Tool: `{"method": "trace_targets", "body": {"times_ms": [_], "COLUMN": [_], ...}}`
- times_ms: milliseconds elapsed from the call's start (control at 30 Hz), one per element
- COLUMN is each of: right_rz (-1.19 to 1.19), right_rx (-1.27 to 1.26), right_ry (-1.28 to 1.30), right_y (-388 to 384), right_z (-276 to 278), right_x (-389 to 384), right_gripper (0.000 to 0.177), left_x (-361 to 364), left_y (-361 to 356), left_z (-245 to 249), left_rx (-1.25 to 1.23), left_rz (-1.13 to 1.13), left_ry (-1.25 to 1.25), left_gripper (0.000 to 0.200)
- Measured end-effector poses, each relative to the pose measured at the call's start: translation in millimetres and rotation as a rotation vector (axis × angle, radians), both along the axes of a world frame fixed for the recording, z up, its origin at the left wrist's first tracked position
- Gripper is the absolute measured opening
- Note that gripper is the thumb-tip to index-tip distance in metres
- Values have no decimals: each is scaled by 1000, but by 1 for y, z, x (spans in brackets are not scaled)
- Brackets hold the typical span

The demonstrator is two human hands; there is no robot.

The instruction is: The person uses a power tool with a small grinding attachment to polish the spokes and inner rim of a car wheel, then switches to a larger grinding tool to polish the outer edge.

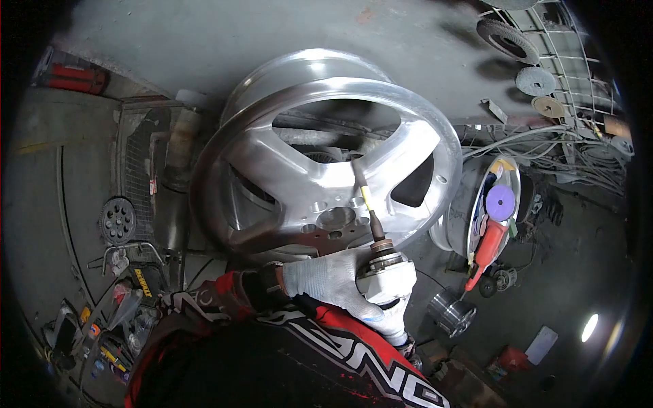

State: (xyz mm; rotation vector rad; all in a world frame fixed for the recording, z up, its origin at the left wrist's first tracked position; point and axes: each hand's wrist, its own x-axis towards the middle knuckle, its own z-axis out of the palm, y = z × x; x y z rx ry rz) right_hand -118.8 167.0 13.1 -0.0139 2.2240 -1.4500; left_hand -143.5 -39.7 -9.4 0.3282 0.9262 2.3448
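Note:
A bare silver alloy wheel rim stands in front of me, its spokes facing me. My left hand, in a pale work glove, is wrapped round the head of a power tool from the left. Lower down, my right hand, also gloved, is closed round the tool's body, partly hidden by the tool and my left hand. From the tool a long narrow spindle with a yellow band reaches up to the wheel, its dark tip at a spoke near the hub.
At the right, a second rim holds a red power tool and a purple disc. Abrasive wheels and cables hang at the upper right. Tools and bags lie at the lower left.

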Motion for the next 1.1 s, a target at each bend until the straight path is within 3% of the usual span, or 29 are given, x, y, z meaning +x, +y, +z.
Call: {"method": "trace_targets", "body": {"times_ms": [167,267,333,433,567,700,767,833,1000,1067,1100], "right_rz": [-29,-110,-214,-196,-283,-251,-116,-191,166,-189,-187], "right_rx": [36,-17,-81,-94,-139,-161,-30,-26,160,-117,-115], "right_ry": [-40,-90,-219,-143,-85,-28,65,-102,266,-65,-64], "right_y": [8,5,17,14,10,3,16,11,5,4,3], "right_z": [-7,-2,-14,-1,-4,8,-3,-7,4,7,8], "right_x": [9,8,9,1,-6,-5,2,4,-3,-1,-2], "right_gripper": [102,97,86,79,74,79,83,86,82,75,75], "left_x": [0,0,-7,-20,-31,-28,-17,-6,-1,-11,-20], "left_y": [4,9,7,16,15,20,18,14,14,14,13], "left_z": [-9,-8,2,-2,5,-2,-5,-6,-6,-2,1], "left_rx": [-71,-30,16,130,-14,47,6,-34,-9,36,34], "left_rz": [-8,34,32,-56,-45,-45,-6,32,47,40,8], "left_ry": [116,112,53,103,132,217,178,141,93,68,96], "left_gripper": [69,66,53,55,48,50,56,61,65,61,56]}}
